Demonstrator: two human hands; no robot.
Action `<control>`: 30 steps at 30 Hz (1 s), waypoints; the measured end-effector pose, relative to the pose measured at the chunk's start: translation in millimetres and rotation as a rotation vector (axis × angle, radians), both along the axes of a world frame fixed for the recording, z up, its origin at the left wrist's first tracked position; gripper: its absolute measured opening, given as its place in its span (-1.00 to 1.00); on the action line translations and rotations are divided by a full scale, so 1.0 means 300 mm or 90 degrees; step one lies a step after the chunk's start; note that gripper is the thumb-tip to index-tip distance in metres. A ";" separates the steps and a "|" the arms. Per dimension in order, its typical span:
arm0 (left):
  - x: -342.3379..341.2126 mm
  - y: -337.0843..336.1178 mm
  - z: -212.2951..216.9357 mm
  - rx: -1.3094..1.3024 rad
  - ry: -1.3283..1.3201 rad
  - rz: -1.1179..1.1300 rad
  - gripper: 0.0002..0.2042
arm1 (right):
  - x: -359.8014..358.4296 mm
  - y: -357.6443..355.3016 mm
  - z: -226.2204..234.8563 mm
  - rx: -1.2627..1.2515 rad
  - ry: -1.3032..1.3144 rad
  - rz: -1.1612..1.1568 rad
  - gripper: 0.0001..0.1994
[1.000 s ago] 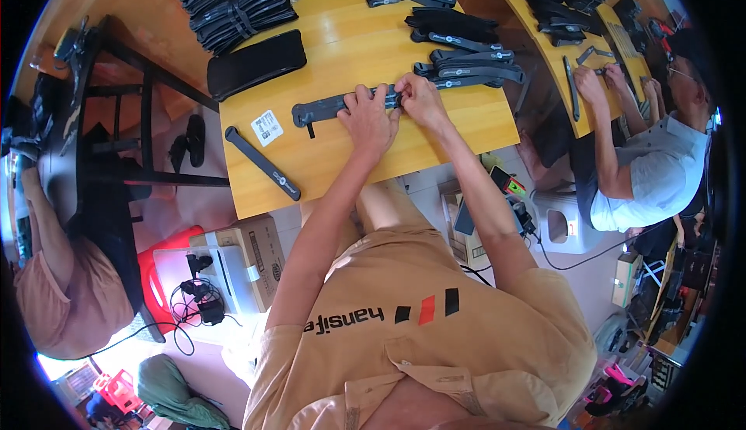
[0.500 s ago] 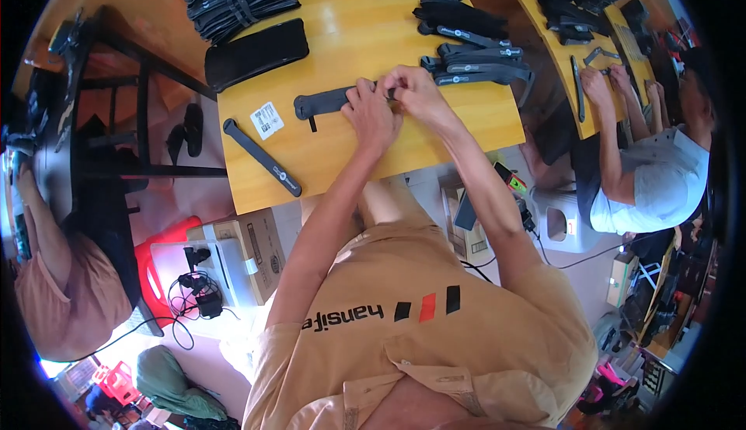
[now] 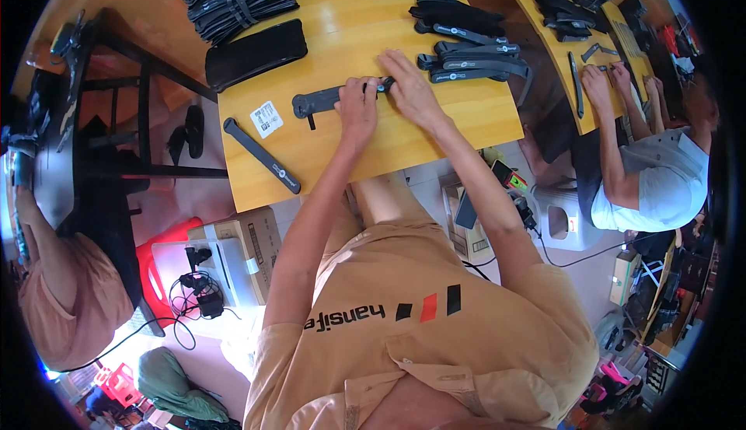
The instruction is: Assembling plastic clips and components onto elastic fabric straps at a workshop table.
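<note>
A flat dark grey strap (image 3: 317, 103) with a rounded end lies across the wooden table in front of me, a short black tab sticking out below it. My left hand (image 3: 359, 110) is closed over its middle, fingers curled across the band. At the strap's right end is my right hand (image 3: 414, 99), fingers stretched up and away, with the thumb side touching or very near the end; the exact contact is hidden. To the left, a second grey strap (image 3: 264, 158) lies slanted near the front edge, below a white printed label (image 3: 266, 120).
A flat black pouch (image 3: 256, 55) and a tall stack of black pouches (image 3: 233, 2) occupy the table's far left. Bundled straps (image 3: 478, 64) lie at the right. A co-worker (image 3: 653, 173) sits at another table (image 3: 587, 111) on the right; another person (image 3: 74, 298) is at the left.
My right hand has gone from pinching at the strap's end to stretched fingers. My left hand has shifted slightly left, still on the strap.
</note>
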State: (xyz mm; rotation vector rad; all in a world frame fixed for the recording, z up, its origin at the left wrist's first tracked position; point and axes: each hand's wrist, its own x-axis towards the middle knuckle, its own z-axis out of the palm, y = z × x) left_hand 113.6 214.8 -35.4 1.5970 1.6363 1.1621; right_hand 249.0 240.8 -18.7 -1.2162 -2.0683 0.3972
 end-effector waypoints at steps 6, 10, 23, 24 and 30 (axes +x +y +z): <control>-0.002 -0.017 0.029 0.054 0.048 0.001 -0.81 | -0.001 -0.015 -0.046 -0.036 -0.239 -0.042 -0.39; -0.027 -0.033 0.083 0.136 0.359 0.029 -0.84 | -0.019 -0.029 -0.037 -0.020 -0.261 -0.071 -0.44; -0.920 -0.096 0.326 -0.075 -0.122 0.407 -0.66 | -0.012 -0.023 -0.033 -0.033 -0.320 -0.079 -0.44; -1.062 -0.119 0.345 -0.070 -0.162 0.456 -0.66 | -0.010 -0.023 -0.033 -0.034 -0.317 -0.078 -0.44; -1.227 -0.351 0.633 0.158 -0.016 0.511 -0.67 | -0.001 -0.016 -0.055 -0.023 -0.270 -0.082 -0.46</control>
